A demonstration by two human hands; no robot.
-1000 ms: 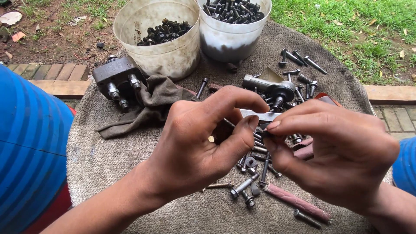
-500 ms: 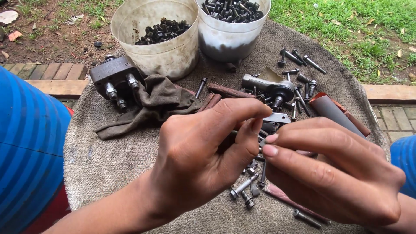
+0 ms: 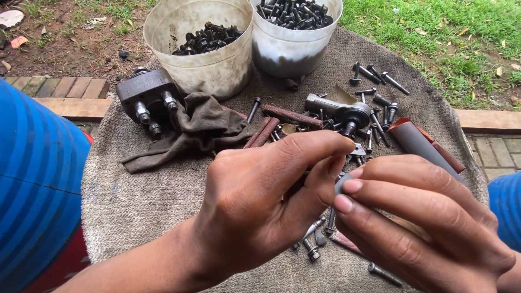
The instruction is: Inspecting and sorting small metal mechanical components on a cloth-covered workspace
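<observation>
- Head view: over a sackcloth-covered surface (image 3: pixel 141 201), the left hand (image 3: pixel 260 201) and right hand (image 3: pixel 418 217) meet fingertip to fingertip, both pinching a small grey metal piece (image 3: pixel 342 182) held above a heap of loose bolts (image 3: pixel 347 135)
- Both hands are closed around that piece, most of it hidden by the fingers
- Behind them stand two white plastic buckets (image 3: pixel 211 70) filled with dark bolts
- A crumpled brown rag (image 3: pixel 201 130) lies beside a grey metal block (image 3: pixel 146 97) at left
- A roll of sandpaper (image 3: pixel 423 144) lies at right, near the bolts
</observation>
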